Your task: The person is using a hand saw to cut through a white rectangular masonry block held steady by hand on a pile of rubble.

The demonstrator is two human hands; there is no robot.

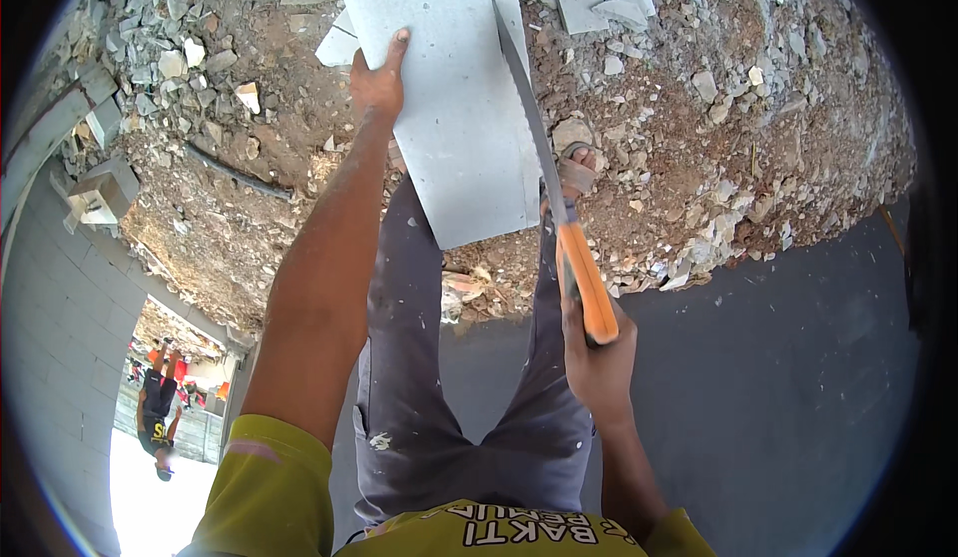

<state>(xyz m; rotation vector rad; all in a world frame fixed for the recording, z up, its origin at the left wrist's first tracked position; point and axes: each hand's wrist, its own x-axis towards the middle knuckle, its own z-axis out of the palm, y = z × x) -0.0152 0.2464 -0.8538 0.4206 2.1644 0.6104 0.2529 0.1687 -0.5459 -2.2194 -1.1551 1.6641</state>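
Note:
A pale grey flat board point(456, 100), perhaps fibre cement, slopes away from me between my legs. My left hand point(379, 84) grips its left edge, thumb on the upper face and fingers hidden beneath. The orange handle of a handsaw point(586, 276) is in my right hand point(602, 366). Its long blade point(530, 104) lies along a cut line near the board's right side, with a narrow strip point(513, 14) beyond it. How deep the teeth sit cannot be seen. Whatever supports the board's far end is out of view.
Broken stone rubble point(673, 145) covers the ground, and my sandalled foot point(578, 171) stands on it. Board offcuts point(591, 3) lie at top right. A dark hose-like piece point(238, 171) and a block point(101, 190) are left. Another person point(159, 400) stands far off beyond the grey wall point(63, 317).

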